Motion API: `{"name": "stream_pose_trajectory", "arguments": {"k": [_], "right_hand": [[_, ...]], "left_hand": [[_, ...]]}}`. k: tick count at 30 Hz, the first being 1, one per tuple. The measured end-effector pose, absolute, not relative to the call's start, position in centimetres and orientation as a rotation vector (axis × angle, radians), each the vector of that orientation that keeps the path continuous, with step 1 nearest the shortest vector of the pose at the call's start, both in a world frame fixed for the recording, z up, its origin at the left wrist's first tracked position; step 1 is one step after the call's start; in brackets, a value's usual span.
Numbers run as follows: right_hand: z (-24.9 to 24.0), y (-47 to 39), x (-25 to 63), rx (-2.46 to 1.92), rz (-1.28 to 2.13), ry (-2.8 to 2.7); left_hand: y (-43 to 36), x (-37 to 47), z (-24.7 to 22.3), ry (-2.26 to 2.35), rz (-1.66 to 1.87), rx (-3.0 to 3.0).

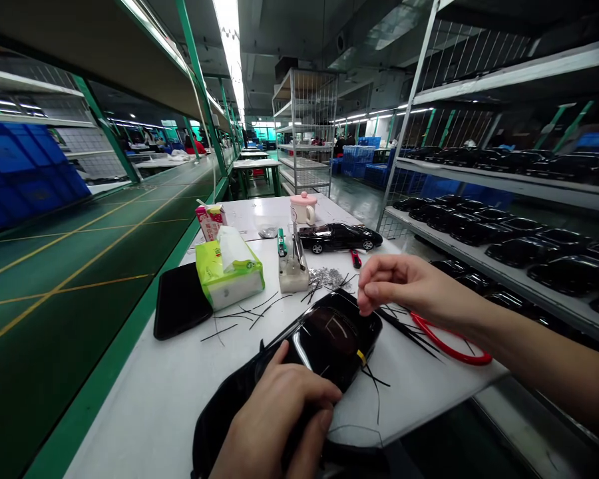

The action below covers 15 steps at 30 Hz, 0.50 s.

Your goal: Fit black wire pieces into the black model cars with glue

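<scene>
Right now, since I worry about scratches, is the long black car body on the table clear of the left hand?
No, the left hand lies on the black car body.

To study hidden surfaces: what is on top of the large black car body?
The left hand lies on the car body; a yellow strip sits near its edge. Whatever the hand covers cannot be seen.

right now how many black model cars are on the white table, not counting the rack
2: one under the left hand, nearest you; one with silver wheels farther back, in front of the pink-lidded mug. Anything beyond the picture's bottom edge is hidden.
</scene>
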State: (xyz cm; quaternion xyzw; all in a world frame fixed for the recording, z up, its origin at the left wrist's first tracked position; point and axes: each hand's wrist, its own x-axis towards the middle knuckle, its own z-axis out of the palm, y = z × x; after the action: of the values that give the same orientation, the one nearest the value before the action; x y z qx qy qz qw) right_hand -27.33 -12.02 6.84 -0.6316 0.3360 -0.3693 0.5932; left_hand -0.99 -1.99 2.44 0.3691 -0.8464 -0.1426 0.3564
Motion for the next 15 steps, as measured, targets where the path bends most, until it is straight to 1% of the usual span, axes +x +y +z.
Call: {"name": "stream_pose_trajectory", "arguments": {"k": [5, 9, 12, 15], "right_hand": [[6.6, -9.6, -26.6, -1.348, -0.780, 0.702], [6.5, -8.7, -26.2, -1.329, -0.720, 0.666], [6.7, -10.0, -26.5, -1.518, -0.772, 0.783], [6.4, -13.7, -26.9, -1.781, -0.840, 0.997]], "left_hand": [[-1.2, -2.6, 2.2, -2.122, -0.133, 1.032], [-0.8, -4.1, 2.0, -1.966, -0.082, 1.115], [-1.1, -4.4, 1.8, -2.037, -0.098, 1.061], [-1.4, -4.0, 1.4, -2.123, -0.076, 1.016]]}}
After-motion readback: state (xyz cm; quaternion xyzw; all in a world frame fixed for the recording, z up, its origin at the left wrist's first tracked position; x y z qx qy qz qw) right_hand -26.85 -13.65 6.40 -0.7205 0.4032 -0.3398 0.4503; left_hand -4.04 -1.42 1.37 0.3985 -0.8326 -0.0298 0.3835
